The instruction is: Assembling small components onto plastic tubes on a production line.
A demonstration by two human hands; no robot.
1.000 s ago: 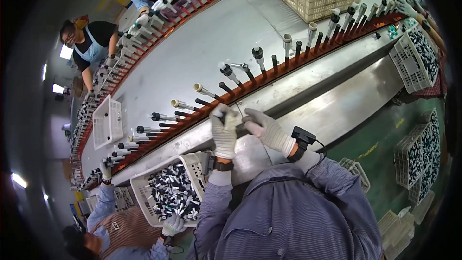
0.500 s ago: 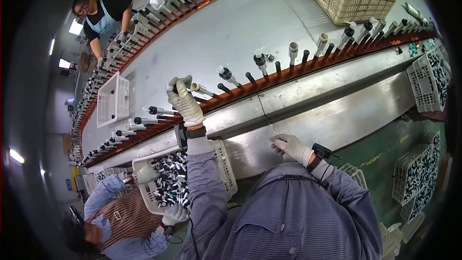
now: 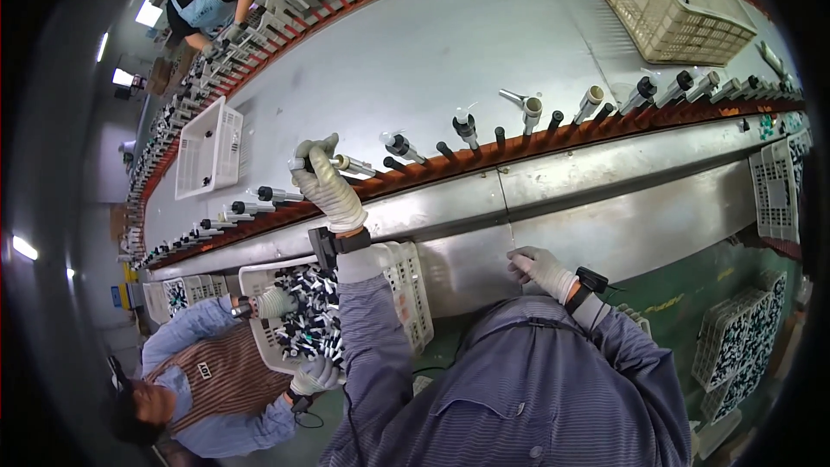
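My gloved left hand (image 3: 331, 190) reaches over the orange rail, its fingers closed around a small pump top (image 3: 299, 163) with a clear cap, mostly covered by the glove. Just right of those fingers, a silver tube with a cream open end (image 3: 353, 165) leans on a peg. Farther right along the rail stand a black-topped silver pump (image 3: 403, 148) and another capped pump (image 3: 465, 128). Above the metal trough (image 3: 596, 242) hangs my gloved right hand (image 3: 545, 271), fingers curled; their inner side is hidden, so whatever they hold cannot be seen.
Beyond the rail, a cream crate (image 3: 679, 13) and a white basket (image 3: 209, 147) stand on the metal table (image 3: 389, 60). At left, a co-worker's gloved hands are at a crate of small parts (image 3: 307, 311). Another person (image 3: 212, 0) works across the table. Filled crates (image 3: 739, 337) stand right.
The whole view has shifted slightly. My left hand stays beside the same cream-ended tube, its fingers still closed. My right hand remains curled over the trough. The co-worker's hands stay at the crate.
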